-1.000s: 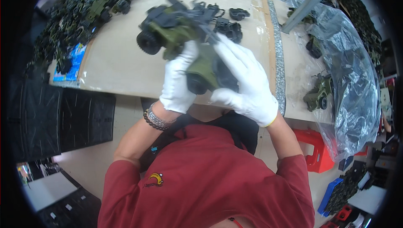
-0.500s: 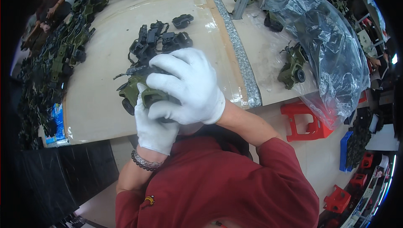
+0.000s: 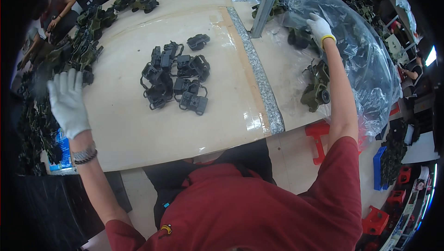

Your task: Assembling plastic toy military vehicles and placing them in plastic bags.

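Observation:
My left hand (image 3: pixel 69 105), in a white glove, is open with its fingers spread, holding nothing. It is beside a long heap of green and black toy vehicles (image 3: pixel 88 52) along the table's left side. Far to the right, my gloved right hand (image 3: pixel 320 27) reaches over a clear plastic bag (image 3: pixel 356 43), its fingers loosely extended and nothing visible in them. A dark-wheeled toy vehicle (image 3: pixel 298 38) lies just below that hand, and a green one (image 3: pixel 317 89) sits nearer me. Several black frame-like plastic parts (image 3: pixel 162 75) are grouped mid-table, between my hands.
A metal post (image 3: pixel 267 6) rises by the speckled strip (image 3: pixel 254 61) dividing the tabletop. Red stools (image 3: pixel 319 142) stand below the right edge, and a blue bin (image 3: pixel 380 167) is farther right. Another person (image 3: pixel 58 12) works at the far left.
My hands have come apart from the green toy vehicle they held together: the left went left to the heap, the right to the plastic bag. More black parts now show mid-table.

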